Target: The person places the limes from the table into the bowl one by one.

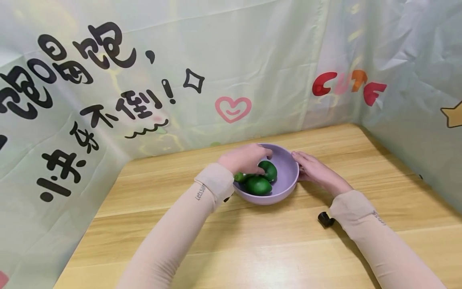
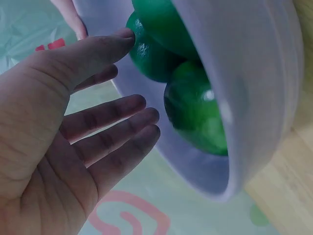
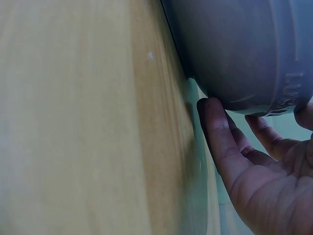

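Note:
A light purple bowl [image 1: 288, 172] stands on the wooden table, with three glossy green fruits in it. One fruit [image 1: 258, 186] lies at the near side, another [image 1: 270, 170] further in, and a lighter green one [image 2: 198, 110] by the left wall; their exact kind is unclear. My left hand [image 1: 245, 158] is over the bowl's left side, fingers loosely extended, its thumb tip beside the fruits in the left wrist view. Nothing is between its fingers. At the bowl's right side my right hand [image 1: 319, 172] holds it, thumb near the rim and fingers [image 3: 217, 120] against the outer wall.
A wooden table [image 1: 267, 249] spreads around the bowl. Printed fabric [image 1: 274, 80] hangs behind it and along both sides. A small black object [image 1: 326, 219] shows beside the right cuff.

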`<state>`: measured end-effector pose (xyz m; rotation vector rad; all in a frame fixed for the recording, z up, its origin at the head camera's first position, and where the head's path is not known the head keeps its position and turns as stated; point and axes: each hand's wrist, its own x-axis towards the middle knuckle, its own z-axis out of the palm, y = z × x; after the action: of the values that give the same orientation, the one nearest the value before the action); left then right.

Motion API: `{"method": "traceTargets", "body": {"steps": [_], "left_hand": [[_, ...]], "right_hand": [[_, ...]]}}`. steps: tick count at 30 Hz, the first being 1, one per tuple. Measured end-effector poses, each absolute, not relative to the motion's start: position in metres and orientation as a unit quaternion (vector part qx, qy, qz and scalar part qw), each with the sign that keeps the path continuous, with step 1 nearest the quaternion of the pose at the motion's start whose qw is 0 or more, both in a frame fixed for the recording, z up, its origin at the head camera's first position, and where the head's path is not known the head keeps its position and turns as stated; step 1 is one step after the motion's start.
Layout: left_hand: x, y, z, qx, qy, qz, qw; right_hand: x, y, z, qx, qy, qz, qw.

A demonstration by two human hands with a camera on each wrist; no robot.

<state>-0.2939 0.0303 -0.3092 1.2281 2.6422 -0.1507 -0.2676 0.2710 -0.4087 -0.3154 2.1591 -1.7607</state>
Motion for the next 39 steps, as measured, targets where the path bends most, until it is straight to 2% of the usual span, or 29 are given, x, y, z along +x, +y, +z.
{"method": "traceTargets", "body": {"steps": [17,39], "left_hand": [[-0.288,-0.003,-0.294,0.396,0.912,-0.034,0.100],[-0.282,-0.052,-0.296,0.384,0.920,-0.008,0.082]], "right_hand": [[-0.267,0.271,-0.409,-0.118,0.761,-0.616,0.164],[-0.268,0.272,-0.410,-0.114,0.762,-0.616,0.164]]}}
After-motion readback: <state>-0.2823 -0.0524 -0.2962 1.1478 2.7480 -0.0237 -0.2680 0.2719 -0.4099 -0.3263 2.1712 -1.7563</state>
